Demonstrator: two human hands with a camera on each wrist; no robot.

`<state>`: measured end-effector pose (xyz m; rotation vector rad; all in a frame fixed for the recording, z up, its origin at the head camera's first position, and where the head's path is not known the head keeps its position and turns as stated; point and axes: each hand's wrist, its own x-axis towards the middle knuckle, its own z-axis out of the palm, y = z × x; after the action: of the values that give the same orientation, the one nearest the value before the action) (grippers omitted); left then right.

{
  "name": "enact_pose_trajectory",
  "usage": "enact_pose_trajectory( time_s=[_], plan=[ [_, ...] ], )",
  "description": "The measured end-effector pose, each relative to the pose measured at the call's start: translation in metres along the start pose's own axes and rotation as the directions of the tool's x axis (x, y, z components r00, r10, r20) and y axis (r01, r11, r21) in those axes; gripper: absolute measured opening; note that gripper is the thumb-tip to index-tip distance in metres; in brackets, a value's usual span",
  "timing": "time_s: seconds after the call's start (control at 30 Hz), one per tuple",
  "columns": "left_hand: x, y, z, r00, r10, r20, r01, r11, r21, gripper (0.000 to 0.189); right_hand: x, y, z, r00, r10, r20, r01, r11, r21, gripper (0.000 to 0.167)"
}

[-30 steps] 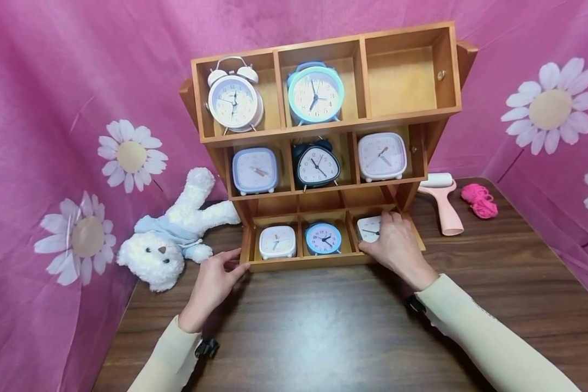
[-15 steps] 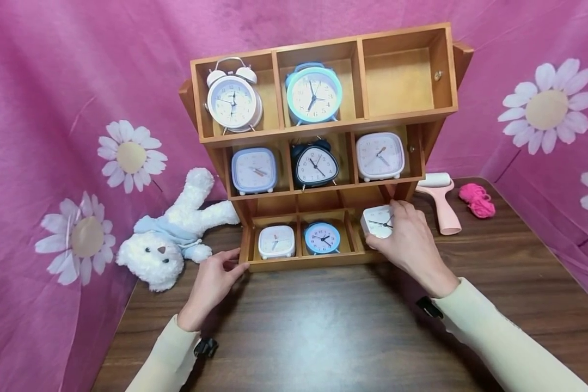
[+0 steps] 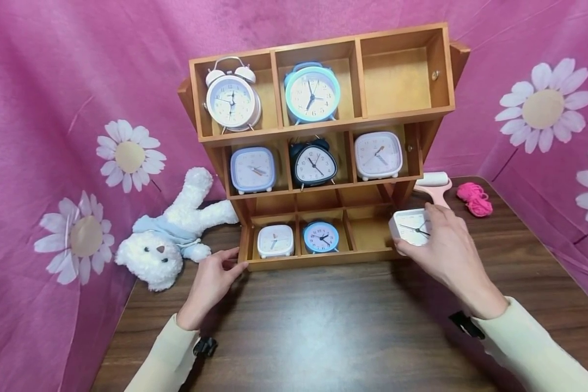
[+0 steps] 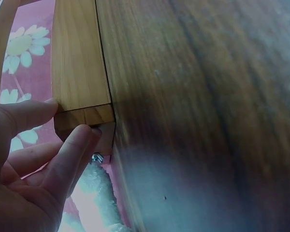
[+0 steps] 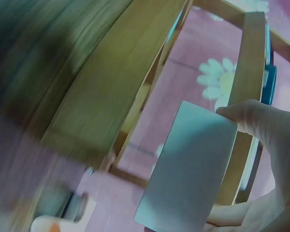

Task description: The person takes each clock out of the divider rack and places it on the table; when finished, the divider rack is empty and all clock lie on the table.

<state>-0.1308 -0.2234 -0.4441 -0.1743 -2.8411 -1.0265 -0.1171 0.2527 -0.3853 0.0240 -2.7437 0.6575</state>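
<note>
Square clock [image 3: 409, 226] has moved rightward, right fingers [image 3: 437, 219] gripping it, left fingers [image 4: 70, 155] the shelf [image 3: 323, 261].

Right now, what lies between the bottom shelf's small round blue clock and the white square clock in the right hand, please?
The head view shows a brown wooden divider and an empty wooden compartment.

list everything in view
tiered wooden shelf: 1, brown, centre
round clocks: 3, one white, two blue, top row, bottom middle
rounded-square clocks: 3, one blue, two white, middle-row ends, bottom left
triangular clock: 1, black, middle-row centre
square clock: 1, white, right grip
plush bear: 1, white, left
lint roller: 1, pink-white, right
yarn bundle: 1, pink, right
flowered backdrop: 1, pink, behind
woodgrain table: 1, brown, beneath
sleeves: 2, cream, forearms
devices: 2, black, wrists
left grip: 1, bare, shelf corner
right grip: 1, bare, holding clock
</note>
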Motion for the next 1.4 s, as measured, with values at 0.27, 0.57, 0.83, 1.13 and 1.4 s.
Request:
enact_pose_trajectory(
  time_s=[0.27, 0.57, 0.83, 1.13, 1.4],
  plan=[
    [0.001, -0.013, 0.002, 0.999, 0.047, -0.023, -0.048, 0.998, -0.036, 0.043, -0.013, 0.041, -0.023, 0.999, 0.05, -0.014, -0.05, 0.998, -0.042, 0.101],
    [0.015, -0.056, 0.02, 0.994, 0.103, -0.047, -0.106, 0.992, -0.067, 0.049, -0.025, 0.08, -0.024, 0.997, 0.069, -0.027, -0.07, 0.995, -0.066, 0.093],
    [0.008, -0.03, 0.009, 0.998, 0.058, -0.016, -0.059, 0.998, -0.039, 0.046, -0.033, 0.097, -0.009, 0.996, 0.089, 0.016, -0.088, 0.994, -0.066, 0.094],
    [-0.001, 0.001, -0.003, 1.0, -0.015, 0.013, 0.016, 0.999, -0.029, 0.041, -0.031, 0.103, 0.001, 0.995, 0.096, 0.031, -0.094, 0.993, -0.074, 0.094],
    [0.0, -0.006, 0.002, 0.998, 0.058, -0.031, -0.06, 0.996, -0.064, 0.041, -0.023, 0.108, 0.007, 0.996, 0.075, 0.043, -0.072, 0.994, -0.078, 0.094]
  ],
)
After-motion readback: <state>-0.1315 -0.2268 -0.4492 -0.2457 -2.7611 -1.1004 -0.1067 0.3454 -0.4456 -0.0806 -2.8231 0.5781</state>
